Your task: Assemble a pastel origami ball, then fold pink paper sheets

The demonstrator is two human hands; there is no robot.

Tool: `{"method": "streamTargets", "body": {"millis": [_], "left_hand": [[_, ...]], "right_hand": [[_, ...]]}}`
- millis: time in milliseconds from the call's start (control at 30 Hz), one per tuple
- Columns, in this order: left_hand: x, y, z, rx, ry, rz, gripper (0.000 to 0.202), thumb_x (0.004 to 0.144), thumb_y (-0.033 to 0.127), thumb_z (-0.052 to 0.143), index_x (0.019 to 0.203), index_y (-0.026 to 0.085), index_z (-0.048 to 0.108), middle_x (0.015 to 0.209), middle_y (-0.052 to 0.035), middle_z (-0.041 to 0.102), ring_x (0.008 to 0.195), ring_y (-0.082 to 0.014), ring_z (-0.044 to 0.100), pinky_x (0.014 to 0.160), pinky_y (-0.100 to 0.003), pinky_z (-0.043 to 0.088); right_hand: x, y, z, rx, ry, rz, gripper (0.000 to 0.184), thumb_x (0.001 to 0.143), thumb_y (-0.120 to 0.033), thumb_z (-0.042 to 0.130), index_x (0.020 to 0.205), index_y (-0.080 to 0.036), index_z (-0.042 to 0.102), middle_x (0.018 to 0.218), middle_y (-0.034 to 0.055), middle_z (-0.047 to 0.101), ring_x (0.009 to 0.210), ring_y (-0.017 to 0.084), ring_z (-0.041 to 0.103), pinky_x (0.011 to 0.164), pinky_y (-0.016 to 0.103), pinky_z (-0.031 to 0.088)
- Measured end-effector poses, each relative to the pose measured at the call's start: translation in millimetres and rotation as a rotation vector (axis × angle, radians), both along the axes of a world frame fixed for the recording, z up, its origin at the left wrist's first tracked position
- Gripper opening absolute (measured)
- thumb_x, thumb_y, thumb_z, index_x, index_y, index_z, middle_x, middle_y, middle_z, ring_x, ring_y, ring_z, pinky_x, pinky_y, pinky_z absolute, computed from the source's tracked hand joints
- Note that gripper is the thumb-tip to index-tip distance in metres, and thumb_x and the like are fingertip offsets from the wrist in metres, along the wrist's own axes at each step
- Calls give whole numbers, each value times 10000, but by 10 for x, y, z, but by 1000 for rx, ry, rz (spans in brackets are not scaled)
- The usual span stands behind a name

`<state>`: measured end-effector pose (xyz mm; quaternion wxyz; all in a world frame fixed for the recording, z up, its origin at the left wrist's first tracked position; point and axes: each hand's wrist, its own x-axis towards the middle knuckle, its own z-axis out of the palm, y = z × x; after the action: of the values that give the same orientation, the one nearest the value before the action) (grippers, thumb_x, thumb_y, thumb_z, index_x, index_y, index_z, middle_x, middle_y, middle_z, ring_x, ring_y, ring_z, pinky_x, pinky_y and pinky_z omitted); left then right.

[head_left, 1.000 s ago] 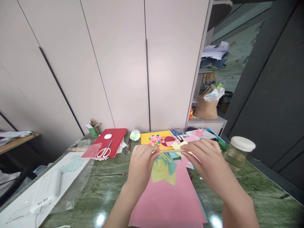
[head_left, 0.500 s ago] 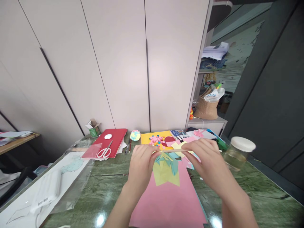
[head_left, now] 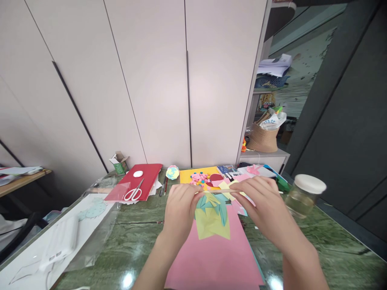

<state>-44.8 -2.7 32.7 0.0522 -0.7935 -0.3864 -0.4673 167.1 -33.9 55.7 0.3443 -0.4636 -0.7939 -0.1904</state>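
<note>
Left hand [head_left: 180, 210] and right hand [head_left: 266, 206] grips clamp the stick [head_left: 216, 192]; jar [head_left: 303, 197] holds liquid.

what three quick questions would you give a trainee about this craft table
1. True or false: the scissors lie on the red folder.
2. What do the left hand and right hand pinch between them? A: a stick; B: a brush; C: a ruler.
3. Fill in: the big sheet on the table below the hands is ___.
Key: 1 true; 2 A; 3 pink.
</note>
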Motion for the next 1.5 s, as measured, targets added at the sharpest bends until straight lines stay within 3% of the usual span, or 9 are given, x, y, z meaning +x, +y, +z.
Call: {"method": "streamTargets", "body": {"millis": [533,733,933,1167,1500], "left_hand": [[13,-15,69,-167,53,33,167,904,203,421,803,200,552,795,2,651,747,-159,574,702,-303,425],[10,-57,104,-285,-27,-42,136,892,223,442,819,214,556,829,-7,650,777,-161,589,668,-283,452],[14,-92,112,-473,-133,-101,118,876,254,455,851,235,569,881,6,644,821,-146,595,529,-206,437],[32,-89,117,-582,-223,-158,98,853,253,498,828,235,590,879,6,640,816,-146,578,540,-201,413],[72,-31,48,-505,-232,-138,83,846,234,532,808,220,604,852,9,657,824,-155,585,668,-242,417]], "right_hand": [[4,22,-9,-10,1,10,153,915,-263,430,935,-244,580,883,28,648,835,185,534,792,358,306],[17,42,-17,7,10,19,148,914,-251,439,954,-251,581,893,16,647,847,175,538,801,351,308],[14,49,-26,49,34,18,123,894,-217,475,940,-247,586,895,14,637,858,170,525,800,343,312],[18,68,-55,155,50,2,109,876,-215,505,903,-241,608,882,19,640,850,177,518,779,338,322],[-50,23,-17,234,82,4,93,831,-134,568,852,-223,587,815,0,643,807,166,511,775,343,329]]}}
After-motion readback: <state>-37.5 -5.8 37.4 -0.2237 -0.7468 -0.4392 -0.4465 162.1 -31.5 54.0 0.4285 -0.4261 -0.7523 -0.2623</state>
